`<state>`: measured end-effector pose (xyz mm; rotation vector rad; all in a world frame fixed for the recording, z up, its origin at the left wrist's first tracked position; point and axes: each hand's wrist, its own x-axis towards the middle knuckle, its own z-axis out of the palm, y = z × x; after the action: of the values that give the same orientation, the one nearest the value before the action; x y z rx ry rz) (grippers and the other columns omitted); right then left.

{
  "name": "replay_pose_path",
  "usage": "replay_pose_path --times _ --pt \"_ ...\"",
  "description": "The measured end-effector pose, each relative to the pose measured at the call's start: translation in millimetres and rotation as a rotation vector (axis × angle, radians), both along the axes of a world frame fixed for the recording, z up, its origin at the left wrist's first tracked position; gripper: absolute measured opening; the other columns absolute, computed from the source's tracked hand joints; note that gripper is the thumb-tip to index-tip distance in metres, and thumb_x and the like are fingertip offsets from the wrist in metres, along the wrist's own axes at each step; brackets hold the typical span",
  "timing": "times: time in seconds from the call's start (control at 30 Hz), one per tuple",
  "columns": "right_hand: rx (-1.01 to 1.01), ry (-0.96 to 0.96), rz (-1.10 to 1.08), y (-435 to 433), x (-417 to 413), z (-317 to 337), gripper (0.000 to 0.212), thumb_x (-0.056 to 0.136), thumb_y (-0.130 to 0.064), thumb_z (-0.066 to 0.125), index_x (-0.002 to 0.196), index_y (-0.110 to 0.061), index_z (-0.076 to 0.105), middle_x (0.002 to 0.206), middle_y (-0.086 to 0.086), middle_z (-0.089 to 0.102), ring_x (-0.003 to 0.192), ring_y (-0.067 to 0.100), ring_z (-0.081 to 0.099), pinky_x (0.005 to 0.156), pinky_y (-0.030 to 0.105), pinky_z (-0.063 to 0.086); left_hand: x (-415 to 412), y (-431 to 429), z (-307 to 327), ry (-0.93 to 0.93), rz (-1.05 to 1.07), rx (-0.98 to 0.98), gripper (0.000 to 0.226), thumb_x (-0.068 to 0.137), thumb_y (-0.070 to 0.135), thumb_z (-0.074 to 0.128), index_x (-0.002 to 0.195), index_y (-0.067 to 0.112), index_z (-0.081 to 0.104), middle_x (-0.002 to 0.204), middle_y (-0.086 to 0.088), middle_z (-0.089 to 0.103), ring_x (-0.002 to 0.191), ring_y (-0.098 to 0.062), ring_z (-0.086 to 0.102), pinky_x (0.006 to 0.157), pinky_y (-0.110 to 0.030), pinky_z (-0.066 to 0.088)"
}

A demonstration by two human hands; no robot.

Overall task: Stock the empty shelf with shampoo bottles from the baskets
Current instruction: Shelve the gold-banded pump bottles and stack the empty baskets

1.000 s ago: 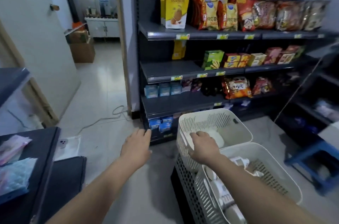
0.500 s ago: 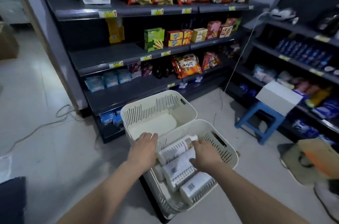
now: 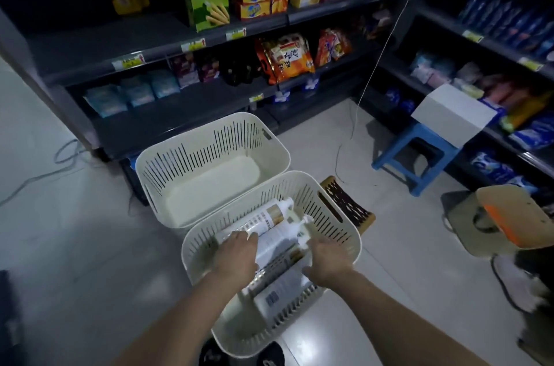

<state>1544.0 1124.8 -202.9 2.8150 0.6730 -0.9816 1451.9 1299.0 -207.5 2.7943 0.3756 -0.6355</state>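
Shampoo bottles (image 3: 278,238) lie on their sides, piled in the near basket (image 3: 355,238). The left hand (image 3: 236,256) rests on the top bottle (image 3: 260,220), fingers bent over it; whether it grips is unclear. The right hand (image 3: 326,257) is just beside them, fingers spread, holding nothing.
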Motion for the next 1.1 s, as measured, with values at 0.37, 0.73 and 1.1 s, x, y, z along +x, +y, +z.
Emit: replay_pose_path --times 0.37,0.73,1.1 --pt "-0.051 0.213 -0.502 6.9 8.1 -68.3 0.082 0.092 -0.028 0.055 0.151 0.006 0.010 0.136 0.014 0.055 0.122 0.029 0.057 0.090 0.035 0.050 30.5 -0.6 -65.0 0.191 -0.061 -0.046 0.061 0.086 0.017 0.065 0.138 0.013 0.034 0.135 -0.008 0.047 0.123 -0.024 0.044 0.096 -0.034 0.042" --pt "0.195 0.206 -1.075 36.2 15.6 -109.3 0.044 0.084 -0.010 0.061 0.126 0.003 0.053 0.119 0.017 0.058 0.114 0.033 0.057 0.096 0.033 0.050 35.7 1.0 -83.2 0.196 -0.118 0.036 0.073 0.089 0.025 0.061 0.146 0.010 0.018 0.138 -0.018 0.039 0.125 -0.033 0.042 0.090 -0.040 0.048" --pt "0.570 0.581 -1.679 34.4 -7.0 -120.2 0.044 0.067 -0.002 0.085 0.106 0.005 0.065 0.101 0.021 0.071 0.089 0.034 0.069 0.083 0.048 0.059 18.9 22.3 -94.2 0.305 0.054 -0.165 0.072 0.083 0.030 0.063 0.144 0.017 0.028 0.133 -0.012 0.046 0.122 -0.031 0.044 0.101 -0.042 0.039"
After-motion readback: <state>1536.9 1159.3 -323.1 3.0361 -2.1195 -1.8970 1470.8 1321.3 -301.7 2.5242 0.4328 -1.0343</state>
